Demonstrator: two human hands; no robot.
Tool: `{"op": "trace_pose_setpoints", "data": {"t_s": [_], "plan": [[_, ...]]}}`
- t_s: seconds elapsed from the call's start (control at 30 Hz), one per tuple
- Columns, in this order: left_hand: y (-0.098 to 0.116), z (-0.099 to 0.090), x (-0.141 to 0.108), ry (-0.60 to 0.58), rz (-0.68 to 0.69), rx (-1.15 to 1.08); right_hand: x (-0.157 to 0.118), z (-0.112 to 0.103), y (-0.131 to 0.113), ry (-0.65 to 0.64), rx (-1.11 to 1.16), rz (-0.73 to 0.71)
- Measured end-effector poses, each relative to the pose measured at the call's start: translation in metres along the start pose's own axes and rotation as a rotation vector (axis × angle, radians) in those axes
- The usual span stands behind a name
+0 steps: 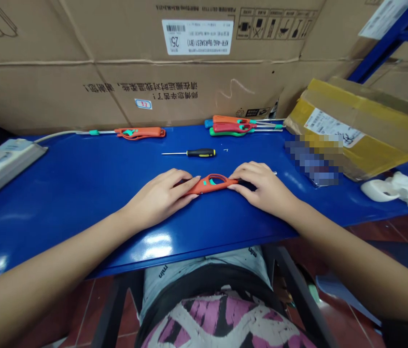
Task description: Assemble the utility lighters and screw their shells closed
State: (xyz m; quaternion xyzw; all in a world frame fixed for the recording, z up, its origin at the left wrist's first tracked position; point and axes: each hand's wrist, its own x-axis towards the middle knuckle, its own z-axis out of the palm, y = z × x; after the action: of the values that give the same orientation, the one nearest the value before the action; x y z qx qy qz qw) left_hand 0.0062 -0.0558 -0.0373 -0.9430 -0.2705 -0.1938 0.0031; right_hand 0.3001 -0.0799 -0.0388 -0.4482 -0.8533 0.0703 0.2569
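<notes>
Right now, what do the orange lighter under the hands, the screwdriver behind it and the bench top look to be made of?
Orange lighter: matte moulded plastic by its look, with teal inserts; both hands rest on it.
Screwdriver: thin bright shaft, likely steel; black handle with yellow bands, probably plastic or rubber.
Bench top: glossy blue, with sharp light reflections; likely painted metal, though laminate is possible.

lighter (211, 184): orange, teal trigger
table (80, 183): glossy blue
screwdriver (200, 153): black and yellow handle, at 12 o'clock
tape roll (379, 190): white
box (363, 130): brown, yellow tape
</notes>
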Motion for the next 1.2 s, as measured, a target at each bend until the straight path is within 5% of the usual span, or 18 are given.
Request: {"op": "trace_pose_setpoints", "data": {"t_s": [0.67, 1.2], "plan": [[0.0, -0.001, 0.004, -0.002, -0.248, -0.271, 0.006, 0.01, 0.007, 0.082, 0.209, 0.033], [0.002, 0.002, -0.001, 0.062, -0.247, -0.294, 0.006, 0.014, 0.009, 0.127, 0.174, -0.019]]}}
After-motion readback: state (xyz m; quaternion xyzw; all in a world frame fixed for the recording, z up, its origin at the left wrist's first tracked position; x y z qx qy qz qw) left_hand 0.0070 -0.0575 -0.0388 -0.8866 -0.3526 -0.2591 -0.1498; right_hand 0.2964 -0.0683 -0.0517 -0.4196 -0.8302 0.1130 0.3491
